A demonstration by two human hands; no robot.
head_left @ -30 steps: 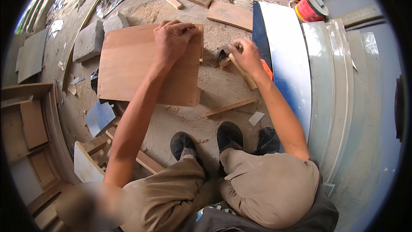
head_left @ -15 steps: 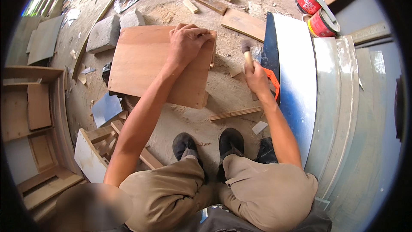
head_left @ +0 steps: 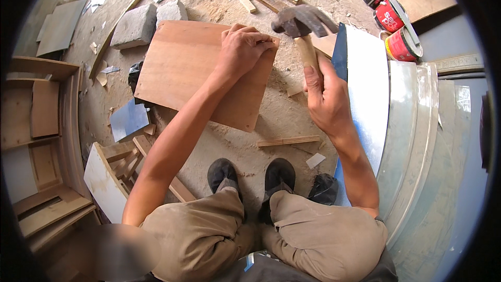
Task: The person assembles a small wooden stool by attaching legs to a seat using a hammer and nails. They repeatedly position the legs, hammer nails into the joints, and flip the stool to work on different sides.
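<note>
Your right hand wraps the hammer, raised just right of the board; expect it rigid and head-heavy, best held low. Your left hand pinches narrow at the board's far right corner, contents hidden; the board looks stiff, fairly light, best steadied by its edge.

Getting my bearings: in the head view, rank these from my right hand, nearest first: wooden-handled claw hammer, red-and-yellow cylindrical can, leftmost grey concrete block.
1. Claw hammer: in the right hand.
2. Red-and-yellow can: upper right.
3. Grey concrete block: upper left.
</note>
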